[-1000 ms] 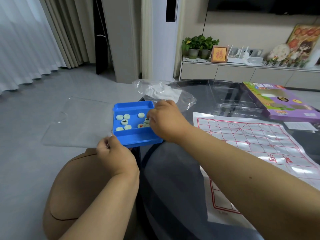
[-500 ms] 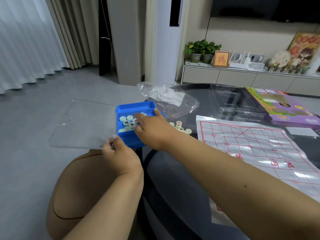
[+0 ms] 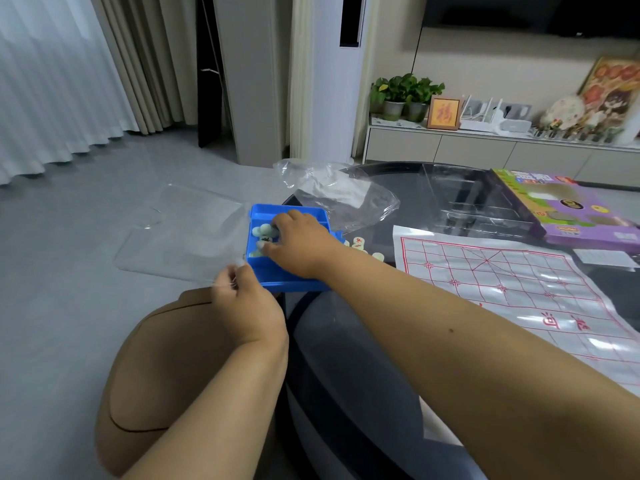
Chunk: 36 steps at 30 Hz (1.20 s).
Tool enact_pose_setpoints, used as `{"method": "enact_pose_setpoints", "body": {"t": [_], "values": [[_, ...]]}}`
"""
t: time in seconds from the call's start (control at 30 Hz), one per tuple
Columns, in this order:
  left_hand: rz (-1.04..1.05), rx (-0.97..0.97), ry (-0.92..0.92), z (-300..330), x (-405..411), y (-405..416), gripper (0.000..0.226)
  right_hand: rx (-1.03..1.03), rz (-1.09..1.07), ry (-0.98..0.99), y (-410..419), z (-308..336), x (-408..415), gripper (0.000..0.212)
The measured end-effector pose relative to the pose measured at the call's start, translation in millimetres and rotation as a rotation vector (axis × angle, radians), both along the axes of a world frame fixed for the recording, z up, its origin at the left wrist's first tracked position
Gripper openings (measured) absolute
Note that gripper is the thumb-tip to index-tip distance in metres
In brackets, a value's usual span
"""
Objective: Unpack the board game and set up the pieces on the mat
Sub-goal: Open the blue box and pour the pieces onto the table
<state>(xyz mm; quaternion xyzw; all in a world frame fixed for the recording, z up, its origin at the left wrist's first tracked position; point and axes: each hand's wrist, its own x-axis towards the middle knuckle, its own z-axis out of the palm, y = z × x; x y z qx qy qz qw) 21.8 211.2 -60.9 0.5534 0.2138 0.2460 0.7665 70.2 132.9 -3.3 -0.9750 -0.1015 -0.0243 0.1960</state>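
A blue tray [image 3: 291, 284] juts over the left edge of the dark glass table [image 3: 346, 358]. Several pale round game pieces [image 3: 262, 231] lie inside it. My right hand [image 3: 299, 242] reaches into the tray with curled fingers over the pieces; whether it holds one is hidden. My left hand [image 3: 247, 306] pinches the near edge of the tray's clear plastic lid [image 3: 187, 233], which stretches out to the left. A few pieces [image 3: 360, 244] lie on the table just right of the tray. The white mat [image 3: 512, 292] with a red grid is spread on the table.
A crumpled clear plastic bag [image 3: 339, 199] lies behind the tray. A clear insert tray [image 3: 464, 202] and the purple game box [image 3: 568, 209] sit at the back right. A tan stool [image 3: 166, 375] stands under my left arm. A small white paper [image 3: 606, 256] lies by the box.
My right hand moved from the tray's right side across to its left side, over the pieces. A few pieces now lie on the table right of the tray. The left hand kept its pinch.
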Motion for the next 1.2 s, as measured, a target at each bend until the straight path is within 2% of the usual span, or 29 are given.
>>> {"method": "enact_pose_setpoints", "body": {"t": [0.17, 0.3, 0.37, 0.57, 0.8, 1.0, 1.13, 1.2], "values": [[-0.006, 0.014, 0.022, -0.6, 1.8, 2.0, 0.019, 0.003, 0.053, 0.042, 10.9, -1.9, 4.3, 0.041], [0.003, 0.033, 0.042, 1.2, 0.3, 2.4, 0.022, -0.18, 0.129, -0.031, 15.9, -5.2, 1.7, 0.036], [0.007, 0.031, 0.045, 0.6, 1.2, 2.1, 0.021, -0.208, 0.152, -0.031, 16.2, -2.8, 2.2, 0.036], [0.02, 0.061, 0.035, 0.0, 2.6, 2.3, 0.023, 0.021, 0.053, 0.129, 18.8, -6.0, 15.9, 0.029], [0.048, 0.052, 0.041, 4.3, -0.5, 1.3, 0.024, -0.014, 0.172, 0.032, 16.9, -7.3, 11.6, 0.01], [0.016, 0.026, 0.036, 1.4, -0.6, 1.5, 0.022, -0.013, 0.171, -0.006, 17.0, -9.9, 7.6, 0.026], [0.015, 0.009, 0.045, 0.6, 0.1, 1.7, 0.019, 0.04, 0.153, 0.043, 14.0, -8.4, 8.0, 0.006], [0.019, 0.024, 0.046, -1.3, 1.5, 2.0, 0.019, 0.036, 0.145, 0.048, 13.0, -8.1, 7.1, 0.004]]}}
